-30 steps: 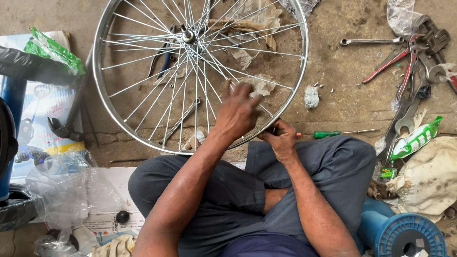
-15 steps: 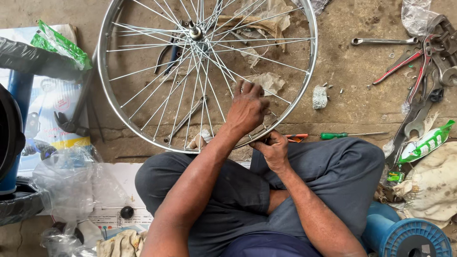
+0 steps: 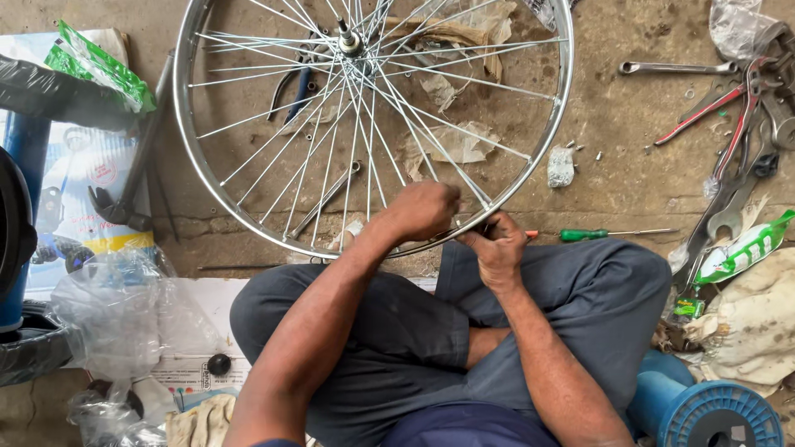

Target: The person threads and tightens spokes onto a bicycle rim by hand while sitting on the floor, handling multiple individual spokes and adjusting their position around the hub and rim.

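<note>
Down low, both hands meet at the near edge of the wheel (image 3: 374,132), which lies flat on the floor with its hub (image 3: 349,40) far beyond the fingers. Left hand (image 3: 422,211) is curled into a loose fist over the rim (image 3: 542,149), fingers closed on a spoke just inside it. Right hand (image 3: 497,247) sits just beside it, fingers pinched shut on a small tool at the rim; what kind, I cannot tell. A green screwdriver (image 3: 609,234) lies just right of the right fingers. Wrenches and pliers (image 3: 729,108) lie well apart to the right, and a blue spool (image 3: 716,414) behind them.
</note>
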